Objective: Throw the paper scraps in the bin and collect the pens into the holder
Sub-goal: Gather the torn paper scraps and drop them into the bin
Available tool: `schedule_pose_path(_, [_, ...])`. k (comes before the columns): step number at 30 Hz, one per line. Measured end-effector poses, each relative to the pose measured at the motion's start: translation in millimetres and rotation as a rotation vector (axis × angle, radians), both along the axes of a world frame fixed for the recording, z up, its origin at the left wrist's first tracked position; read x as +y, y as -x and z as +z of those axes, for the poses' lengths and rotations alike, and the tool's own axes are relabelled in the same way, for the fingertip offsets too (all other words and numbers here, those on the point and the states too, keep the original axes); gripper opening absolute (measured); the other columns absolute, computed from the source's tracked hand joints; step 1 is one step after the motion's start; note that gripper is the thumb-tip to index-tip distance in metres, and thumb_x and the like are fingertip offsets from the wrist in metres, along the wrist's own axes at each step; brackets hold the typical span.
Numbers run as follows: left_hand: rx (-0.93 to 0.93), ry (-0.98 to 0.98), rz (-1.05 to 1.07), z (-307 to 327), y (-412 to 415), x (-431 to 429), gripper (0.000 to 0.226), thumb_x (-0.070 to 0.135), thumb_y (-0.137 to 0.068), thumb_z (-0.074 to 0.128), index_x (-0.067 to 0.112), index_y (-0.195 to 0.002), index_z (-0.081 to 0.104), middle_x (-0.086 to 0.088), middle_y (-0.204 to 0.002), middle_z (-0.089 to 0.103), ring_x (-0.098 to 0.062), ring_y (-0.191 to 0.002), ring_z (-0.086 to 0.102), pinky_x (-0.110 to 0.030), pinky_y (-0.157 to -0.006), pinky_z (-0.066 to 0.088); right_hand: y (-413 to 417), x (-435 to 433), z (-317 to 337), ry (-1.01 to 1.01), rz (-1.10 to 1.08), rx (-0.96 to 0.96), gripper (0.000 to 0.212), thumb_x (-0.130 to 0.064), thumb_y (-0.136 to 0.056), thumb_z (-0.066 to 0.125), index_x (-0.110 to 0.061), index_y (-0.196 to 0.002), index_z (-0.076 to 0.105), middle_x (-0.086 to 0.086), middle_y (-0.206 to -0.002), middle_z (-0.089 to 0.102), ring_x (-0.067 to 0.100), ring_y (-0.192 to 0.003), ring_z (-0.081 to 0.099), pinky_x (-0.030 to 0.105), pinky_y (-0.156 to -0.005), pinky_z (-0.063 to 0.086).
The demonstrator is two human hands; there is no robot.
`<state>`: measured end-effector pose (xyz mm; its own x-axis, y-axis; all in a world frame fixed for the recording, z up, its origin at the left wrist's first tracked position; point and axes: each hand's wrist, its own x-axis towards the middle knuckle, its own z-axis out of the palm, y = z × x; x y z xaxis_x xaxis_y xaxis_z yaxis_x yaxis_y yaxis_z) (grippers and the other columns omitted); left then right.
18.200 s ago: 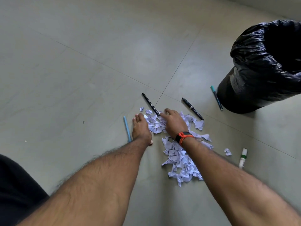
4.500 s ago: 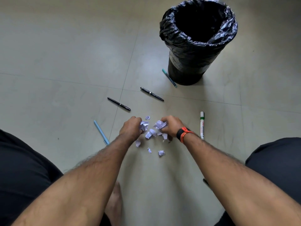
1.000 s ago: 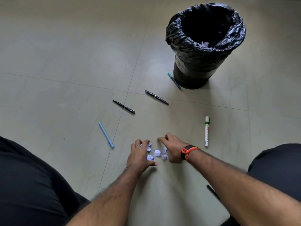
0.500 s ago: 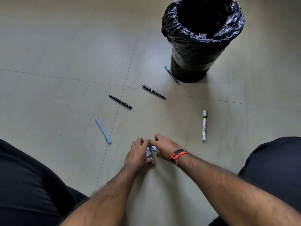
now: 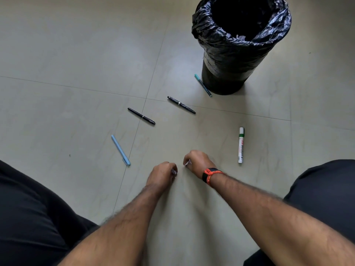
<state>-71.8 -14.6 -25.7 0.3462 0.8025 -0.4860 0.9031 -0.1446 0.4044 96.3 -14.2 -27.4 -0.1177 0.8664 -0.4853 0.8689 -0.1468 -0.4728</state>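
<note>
My left hand (image 5: 163,173) and my right hand (image 5: 197,161) are both closed into fists just above the floor, each with white paper scraps (image 5: 186,163) peeking between the fingers. No loose scraps lie on the floor around them. The bin (image 5: 240,45), lined with a black bag, stands far right with some paper inside. Pens lie scattered: a light blue pen (image 5: 120,150) left of my hands, two black pens (image 5: 141,116) (image 5: 181,105) farther off, a teal pen (image 5: 202,85) against the bin, and a white marker with a green cap (image 5: 240,144) to the right.
The floor is grey tile with grout lines (image 5: 134,135). My knees in black fabric (image 5: 28,208) (image 5: 326,189) frame both lower corners. No pen holder is in view.
Both hands have closed around the last scraps and pulled slightly apart; the small pieces seen on the floor a second ago are gone from it. The pens have not moved.
</note>
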Motion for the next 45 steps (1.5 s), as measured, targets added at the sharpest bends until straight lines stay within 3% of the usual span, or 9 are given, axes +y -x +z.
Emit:
schedule_pose_path(4, [-0.022,-0.014,0.082,5.2,-2.2,19.6,0.023,0.012,-0.080,0.059,0.025,-0.095,0.071,0.004,-0.095,0.073,-0.021,-0.095,0.066,-0.025,-0.074,0.047,-3.2,16.4,8.2,-0.041,-0.132,0.046,0.023,-0.008,-0.083,0.059,-0.018,-0.095,0.076,0.008,-0.104,0.070,0.027,-0.100,0.064,0.022,-0.075,0.039])
schedule_pose_path(13, [-0.114,-0.126,0.338,35.8,1.3,72.1,0.009,0.018,-0.078,0.072,0.025,-0.083,0.074,0.003,-0.075,0.068,-0.017,-0.073,0.063,-0.019,-0.062,0.039,-10.9,37.9,24.9,-0.107,-0.354,0.169,0.021,-0.007,-0.079,0.062,-0.017,-0.087,0.077,0.004,-0.091,0.075,0.022,-0.091,0.067,0.025,-0.075,0.049])
schedule_pose_path(16, [-0.162,-0.141,0.345,50.4,-2.7,90.3,0.009,0.018,-0.075,0.072,0.025,-0.081,0.074,0.002,-0.070,0.068,-0.017,-0.071,0.067,-0.020,-0.061,0.043,-16.5,49.1,34.6,-0.153,-0.450,0.213,0.017,-0.009,-0.077,0.065,-0.019,-0.084,0.077,0.003,-0.083,0.074,0.021,-0.086,0.067,0.022,-0.069,0.043])
schedule_pose_path(20, [-0.299,-0.198,0.376,80.4,-20.9,124.5,0.009,0.017,-0.071,0.074,0.024,-0.077,0.073,-0.002,-0.068,0.070,-0.020,-0.068,0.070,-0.021,-0.058,0.047,-30.3,71.0,61.9,-0.279,-0.589,0.289,0.013,-0.012,-0.074,0.069,-0.020,-0.079,0.077,-0.001,-0.072,0.070,0.019,-0.078,0.069,0.023,-0.069,0.049])
schedule_pose_path(29, [-0.598,-0.392,0.207,177.9,-101.3,209.0,0.008,0.020,-0.079,0.075,0.024,-0.086,0.075,0.001,-0.075,0.073,-0.013,-0.067,0.071,-0.035,-0.070,0.061,-111.4,138.8,170.9,-0.641,-0.667,0.375,0.010,-0.014,-0.070,0.072,-0.017,-0.078,0.078,-0.008,-0.064,0.069,0.012,-0.066,0.068,0.030,-0.071,0.060])
schedule_pose_path(33, [-0.670,-0.474,0.144,216.9,-133.5,243.4,0.006,0.021,-0.075,0.075,0.025,-0.080,0.074,0.000,-0.070,0.072,-0.012,-0.062,0.070,-0.037,-0.067,0.062,-148.4,167.2,209.8,-0.669,-0.769,0.498,0.015,-0.004,-0.070,0.074,-0.019,-0.066,0.073,0.002,-0.065,0.069,0.016,-0.061,0.068,0.037,-0.067,0.062])
schedule_pose_path(36, [-0.645,-0.545,0.076,238.4,-159.5,260.7,0.010,0.022,-0.075,0.069,0.022,-0.081,0.076,-0.003,-0.073,0.073,-0.017,-0.066,0.069,-0.033,-0.065,0.060,-165.4,182.0,226.8,-0.587,-0.862,0.549,0.023,0.004,-0.075,0.074,-0.015,-0.063,0.068,0.003,-0.064,0.066,0.009,-0.055,0.065,0.027,-0.063,0.061])
schedule_pose_path(41, [-0.487,-0.575,0.038,249.7,-198.0,283.6,0.008,0.020,-0.079,0.069,0.019,-0.084,0.075,-0.004,-0.085,0.071,-0.015,-0.075,0.064,-0.022,-0.063,0.047,-179.5,205.0,232.1,-0.477,-1.008,0.478,0.021,0.003,-0.071,0.078,-0.010,-0.061,0.065,0.005,-0.062,0.065,0.020,-0.061,0.068,0.037,-0.070,0.063])
schedule_pose_path(45, [-0.355,-0.514,-0.012,249.3,-217.8,292.4,0.029,0.027,-0.070,0.082,0.019,-0.097,0.074,-0.001,-0.087,0.066,-0.019,-0.086,0.065,-0.022,-0.067,0.044,-184.2,219.3,239.9,-0.400,-1.087,0.634,0.025,0.000,-0.073,0.081,0.004,-0.092,0.065,0.014,-0.079,0.065,0.026,-0.072,0.071,0.033,-0.061,0.062])
